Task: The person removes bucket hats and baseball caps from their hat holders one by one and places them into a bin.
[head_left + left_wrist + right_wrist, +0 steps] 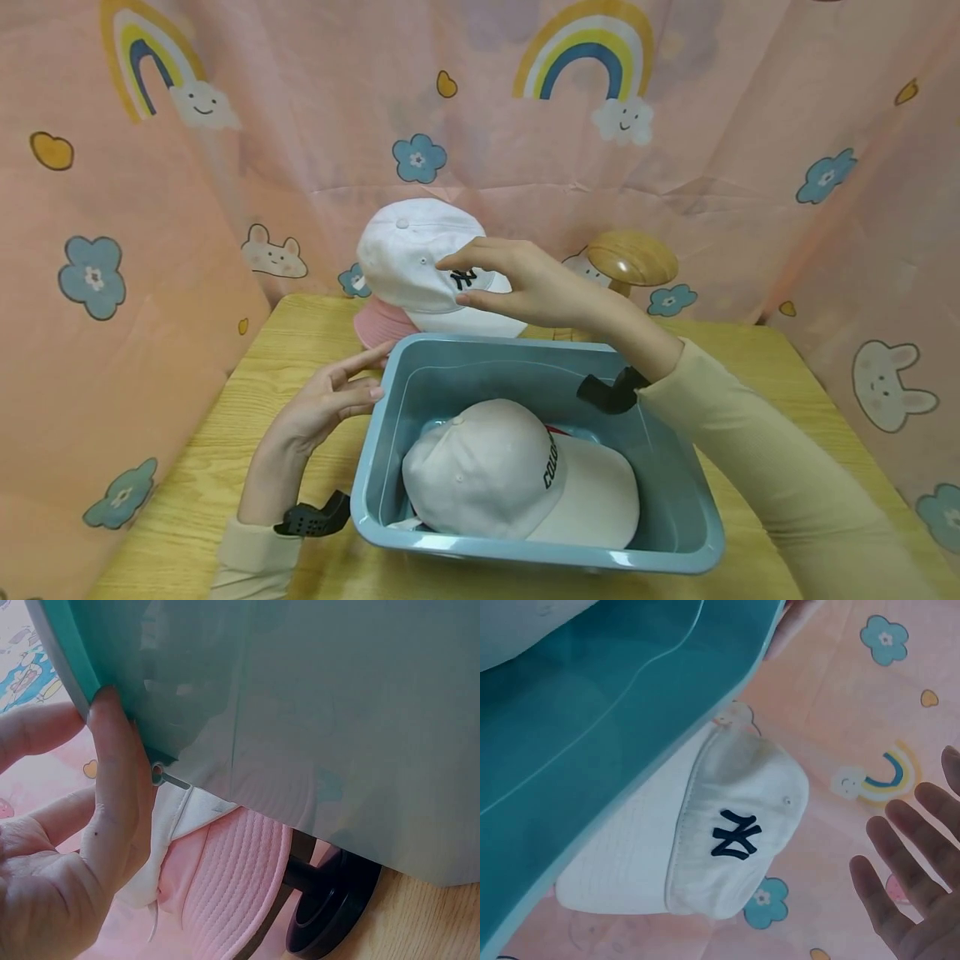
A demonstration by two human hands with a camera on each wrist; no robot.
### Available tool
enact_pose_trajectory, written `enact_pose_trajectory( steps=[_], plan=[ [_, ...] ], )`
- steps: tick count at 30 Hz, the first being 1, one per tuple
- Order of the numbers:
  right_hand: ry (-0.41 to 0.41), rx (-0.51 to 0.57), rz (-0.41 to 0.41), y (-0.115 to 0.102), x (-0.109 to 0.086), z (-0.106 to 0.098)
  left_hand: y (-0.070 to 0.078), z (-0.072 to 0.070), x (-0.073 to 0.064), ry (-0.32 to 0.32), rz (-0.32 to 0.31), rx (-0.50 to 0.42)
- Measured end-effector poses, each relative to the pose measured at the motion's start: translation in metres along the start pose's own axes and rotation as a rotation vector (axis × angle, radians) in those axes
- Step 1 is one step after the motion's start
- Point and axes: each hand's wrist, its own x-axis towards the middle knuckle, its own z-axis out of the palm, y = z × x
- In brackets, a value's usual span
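Observation:
A blue plastic bin point(678, 500) stands at the front of the table, and a white cap point(487, 467) with dark lettering on its front lies in it. At the bin's left rim my left hand point(330, 396) grips the edge, the thumb at the lip and a finger point(112, 750) tucked beneath it. My right hand point(525, 279) is raised past the bin's far rim, thumb and forefinger spread apart, holding nothing. Overlapped by it in the head view is a second white cap point(408, 258) with a black NY emblem. A pink hat point(378, 323) shows below that cap.
Right of the NY cap stands a wooden stand point(632, 257) with a rounded top. A black round base point(337, 907) is near the pink hat in the left wrist view. The wooden table point(300, 333) meets a pink patterned curtain point(322, 100) behind.

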Motion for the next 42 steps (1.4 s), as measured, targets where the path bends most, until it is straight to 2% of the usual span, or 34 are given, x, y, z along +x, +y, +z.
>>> enact_pose_trajectory(
  steps=[5, 12, 24, 34, 42],
  plan=[
    [0.043, -0.008, -0.024, 0.002, 0.013, -0.001, 0.0, 0.0, -0.001, -0.002, -0.004, 0.002],
    [0.084, 0.013, -0.016, 0.006, 0.03, -0.002, -0.002, 0.0, -0.003, -0.007, -0.001, -0.017],
    [0.101, -0.047, -0.001, 0.012, 0.052, -0.003, 0.0, -0.002, -0.002, -0.008, 0.005, 0.002],
    [0.081, -0.034, 0.096, 0.022, 0.064, 0.002, 0.0, -0.002, -0.001, -0.018, 0.017, -0.021],
    [0.084, -0.039, 0.119, 0.031, 0.071, 0.007, -0.001, -0.001, -0.001, -0.02, 0.015, -0.03]
  ],
)
